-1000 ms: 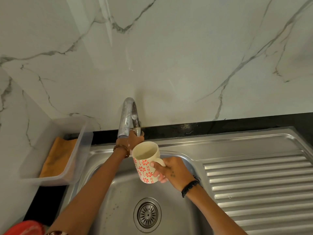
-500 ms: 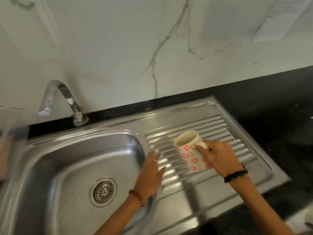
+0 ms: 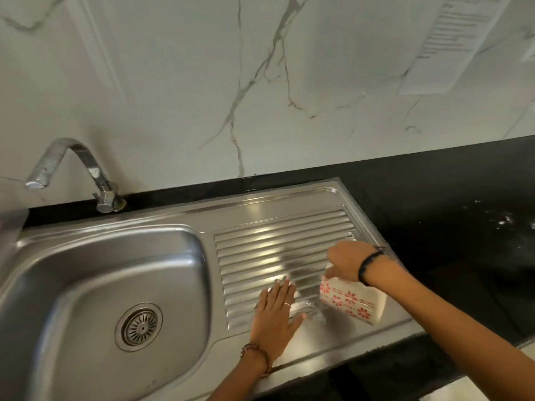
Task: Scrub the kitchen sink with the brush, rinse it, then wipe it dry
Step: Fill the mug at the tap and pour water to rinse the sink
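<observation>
Steel sink [image 3: 95, 273] set in black tabletop [image 3: 451, 215], white veined marble wall [image 3: 202, 82] behind. Tap [image 3: 69, 166] arches over the basin, drain [image 3: 139, 327] at its bottom. Ribbed drainboard [image 3: 278, 244] to the right, wet patch near its front edge. Right hand [image 3: 347, 263] grips tipped floral mug [image 3: 351, 302], mouth down at drainboard. Left hand [image 3: 276, 316] flat on ribs, fingers spread wide. Paper sheet [image 3: 451, 44] on wall upper right.

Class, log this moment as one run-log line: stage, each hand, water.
stage: rinsing drainboard | right hand: tips floral mug | left hand: flat on drainboard | water: pooling by mug mouth
</observation>
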Motion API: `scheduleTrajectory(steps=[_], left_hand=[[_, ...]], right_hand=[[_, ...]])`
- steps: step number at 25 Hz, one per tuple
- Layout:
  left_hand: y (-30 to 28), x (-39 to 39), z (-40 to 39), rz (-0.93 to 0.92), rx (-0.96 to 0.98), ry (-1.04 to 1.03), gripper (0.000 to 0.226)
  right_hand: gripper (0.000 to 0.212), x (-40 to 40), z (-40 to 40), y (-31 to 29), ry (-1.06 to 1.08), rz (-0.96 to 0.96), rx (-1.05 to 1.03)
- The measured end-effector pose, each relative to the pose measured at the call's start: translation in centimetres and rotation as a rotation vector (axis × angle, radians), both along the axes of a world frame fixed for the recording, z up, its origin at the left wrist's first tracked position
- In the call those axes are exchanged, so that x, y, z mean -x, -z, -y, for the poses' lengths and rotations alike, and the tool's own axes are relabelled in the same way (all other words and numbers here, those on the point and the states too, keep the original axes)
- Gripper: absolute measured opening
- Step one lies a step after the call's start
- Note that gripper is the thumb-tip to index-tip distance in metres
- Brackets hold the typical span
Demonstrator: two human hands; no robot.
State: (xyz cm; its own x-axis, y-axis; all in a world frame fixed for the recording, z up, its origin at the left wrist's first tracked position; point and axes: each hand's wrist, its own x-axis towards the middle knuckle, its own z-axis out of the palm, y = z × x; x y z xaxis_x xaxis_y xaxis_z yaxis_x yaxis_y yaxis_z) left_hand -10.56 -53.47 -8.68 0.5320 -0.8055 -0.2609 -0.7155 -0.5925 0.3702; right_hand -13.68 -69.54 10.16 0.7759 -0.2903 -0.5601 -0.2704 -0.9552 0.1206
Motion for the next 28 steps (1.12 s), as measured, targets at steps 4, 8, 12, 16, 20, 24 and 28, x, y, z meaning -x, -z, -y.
scheduleTrajectory(steps=[4,8,12,16,20,24,28], left_hand=[[0.7,-0.5,-0.1,0.031,0.031,-0.209,0.067],[1.1,-1.5,-1.0,0.201,0.083,-0.361,0.078],[0.7,-1.7,-0.5,0.15,0.284,-0.462,0.098],[-0.6,1.4,3.3,0.128,0.351,-0.273,0.07],[-1.3,5.7,8.8,0.034,0.359,0.211,0.051],[0.8,7.1,12.2,0.113,0.198,0.488,0.05],[0.7,6.7,16.3,0.387,0.07,0.459,0.053]], right_hand=[[0.042,-3.8,-1.9,0.0,-0.206,0.058,0.003],[0.04,-3.4,-0.1,-1.0,-0.186,0.276,-0.103],[0.038,1.3,4.4,0.8,0.156,0.608,-0.477],[0.033,6.4,6.9,4.2,0.513,1.018,-0.668],[0.033,11.0,8.0,7.4,0.573,1.235,-0.446],[0.038,14.8,8.7,9.5,0.656,1.282,-0.362],[0.074,16.6,9.0,10.5,0.615,1.375,-0.277]])
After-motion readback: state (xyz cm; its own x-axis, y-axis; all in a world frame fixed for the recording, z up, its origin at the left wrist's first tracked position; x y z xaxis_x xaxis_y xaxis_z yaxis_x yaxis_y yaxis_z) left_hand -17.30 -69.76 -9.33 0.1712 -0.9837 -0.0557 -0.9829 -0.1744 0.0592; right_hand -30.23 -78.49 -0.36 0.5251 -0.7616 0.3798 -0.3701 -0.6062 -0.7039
